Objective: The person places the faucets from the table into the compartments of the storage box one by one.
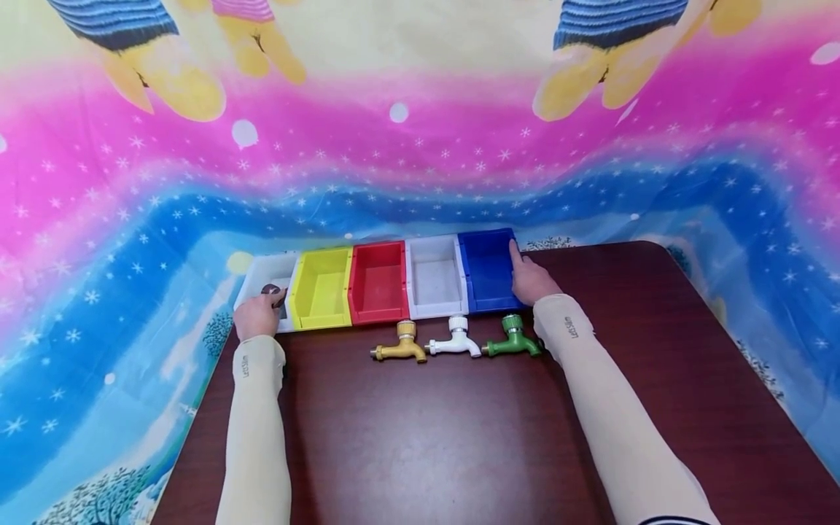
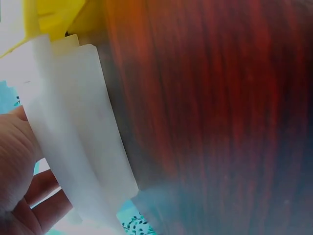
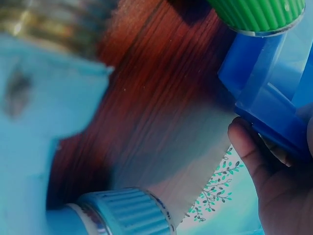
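A joined row of bins stands along the table's back edge: a white bin (image 1: 275,267), a yellow bin (image 1: 321,288), a red bin (image 1: 379,288), a second white bin (image 1: 436,281) and a blue bin (image 1: 488,273). My left hand (image 1: 257,317) grips the leftmost white bin at its front left, fingers behind the white wall (image 2: 83,122) in the left wrist view. A dark brown piece (image 1: 271,292) shows beside its thumb. At the row's other end my right hand (image 1: 533,281) holds the blue bin's outer side; one fingertip (image 3: 238,128) meets its lower corner.
Before the bins lie a gold tap (image 1: 400,351), a white tap (image 1: 454,341) and a green tap (image 1: 512,341), side by side on the dark wood table (image 1: 420,437). A patterned cloth (image 1: 394,160) hangs behind the table and along its sides.
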{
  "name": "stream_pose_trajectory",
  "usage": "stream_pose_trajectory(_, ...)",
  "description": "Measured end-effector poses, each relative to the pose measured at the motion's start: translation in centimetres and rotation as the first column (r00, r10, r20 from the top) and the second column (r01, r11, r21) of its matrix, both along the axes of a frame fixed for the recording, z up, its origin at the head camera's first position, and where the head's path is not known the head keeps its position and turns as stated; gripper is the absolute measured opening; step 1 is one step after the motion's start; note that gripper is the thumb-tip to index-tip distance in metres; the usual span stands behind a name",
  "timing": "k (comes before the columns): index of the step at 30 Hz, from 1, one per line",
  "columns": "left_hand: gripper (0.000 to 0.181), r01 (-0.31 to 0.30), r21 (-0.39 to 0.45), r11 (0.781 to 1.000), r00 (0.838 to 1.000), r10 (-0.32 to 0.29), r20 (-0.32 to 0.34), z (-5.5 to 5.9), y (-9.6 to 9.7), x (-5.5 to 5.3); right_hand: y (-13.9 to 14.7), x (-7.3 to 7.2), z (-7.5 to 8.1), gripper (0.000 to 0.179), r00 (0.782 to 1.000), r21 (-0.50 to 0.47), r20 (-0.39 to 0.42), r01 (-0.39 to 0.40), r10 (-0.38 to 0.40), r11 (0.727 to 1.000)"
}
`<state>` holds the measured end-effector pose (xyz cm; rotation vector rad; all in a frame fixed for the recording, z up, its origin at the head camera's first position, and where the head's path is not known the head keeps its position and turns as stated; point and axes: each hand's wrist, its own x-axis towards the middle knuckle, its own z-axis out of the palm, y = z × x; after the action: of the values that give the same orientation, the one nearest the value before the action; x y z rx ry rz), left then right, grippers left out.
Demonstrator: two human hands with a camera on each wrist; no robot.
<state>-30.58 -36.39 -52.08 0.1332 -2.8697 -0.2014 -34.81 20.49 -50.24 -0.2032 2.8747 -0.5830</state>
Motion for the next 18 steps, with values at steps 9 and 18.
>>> stream_pose_trajectory(9, 0.04, -0.061, 0.068, 0.996, 0.998, 0.06, 0.025, -0.05, 0.6, -0.03, 0.1, 0.03, -0.07, 0.083, 1.0, 0.0, 0.01, 0.006, -0.006, 1.0)
stream_pose_trajectory(18, 0.051, -0.097, 0.08, 0.992, 0.995, 0.095, 0.023, 0.34, 0.79, -0.68, 0.01, -0.02, -0.02, 0.079, 1.0, 0.017, 0.0, 0.004, -0.004, 1.0)
